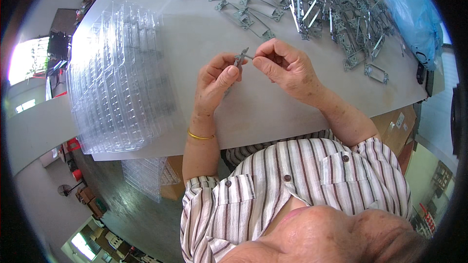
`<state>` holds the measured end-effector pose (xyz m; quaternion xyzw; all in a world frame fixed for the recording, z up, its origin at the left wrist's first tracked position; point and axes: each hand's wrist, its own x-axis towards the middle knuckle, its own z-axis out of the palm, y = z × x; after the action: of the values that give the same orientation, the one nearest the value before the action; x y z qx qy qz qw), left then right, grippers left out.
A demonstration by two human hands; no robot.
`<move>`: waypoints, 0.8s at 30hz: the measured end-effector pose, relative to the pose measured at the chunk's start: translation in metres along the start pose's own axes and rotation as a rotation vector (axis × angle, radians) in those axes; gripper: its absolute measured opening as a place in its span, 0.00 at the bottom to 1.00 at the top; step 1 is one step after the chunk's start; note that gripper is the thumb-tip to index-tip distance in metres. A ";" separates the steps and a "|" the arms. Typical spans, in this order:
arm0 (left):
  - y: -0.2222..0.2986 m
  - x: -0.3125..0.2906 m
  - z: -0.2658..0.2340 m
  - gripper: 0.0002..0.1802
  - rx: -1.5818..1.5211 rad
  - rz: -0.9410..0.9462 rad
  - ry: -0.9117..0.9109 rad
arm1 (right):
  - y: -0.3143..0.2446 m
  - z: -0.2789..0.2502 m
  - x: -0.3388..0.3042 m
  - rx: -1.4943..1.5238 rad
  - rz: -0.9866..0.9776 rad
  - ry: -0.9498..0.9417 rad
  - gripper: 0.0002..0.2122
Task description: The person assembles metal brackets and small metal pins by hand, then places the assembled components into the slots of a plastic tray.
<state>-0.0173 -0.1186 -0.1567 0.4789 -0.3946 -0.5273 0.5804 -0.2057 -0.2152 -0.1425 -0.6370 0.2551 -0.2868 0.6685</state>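
My left hand (216, 82) pinches a small grey metal bracket (239, 60) upright between thumb and fingers, above the white table. Close on its right, my right hand (287, 68) is closed, thumb against forefinger, at a thin grey piece (248, 56) that sticks out from the bracket's upper part. Whether that piece is part of the bracket or separate, I cannot tell. Beyond my hands, several loose rectangular bracket frames (253, 15) of the same grey lie on the tabletop. The bracket's lower end is partly hidden by my left fingers.
Clear plastic trays (122, 78) are stacked along the left side of the white table (190, 122). At the far right lies a big heap of grey brackets (336, 12), beside a blue plastic bag (414, 19). A cardboard box (396, 129) stands below the right edge.
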 end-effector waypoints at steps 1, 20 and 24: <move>0.000 -0.001 -0.002 0.21 0.003 0.001 0.004 | -0.001 0.001 0.000 -0.026 -0.014 -0.002 0.04; 0.002 -0.001 -0.002 0.15 0.277 -0.085 0.049 | -0.007 -0.004 0.002 0.168 0.164 -0.092 0.10; 0.001 -0.001 0.000 0.15 0.347 -0.007 0.060 | -0.008 -0.002 0.004 0.143 0.209 -0.108 0.08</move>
<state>-0.0177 -0.1176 -0.1559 0.5886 -0.4606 -0.4388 0.4988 -0.2046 -0.2191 -0.1345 -0.5724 0.2626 -0.1985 0.7510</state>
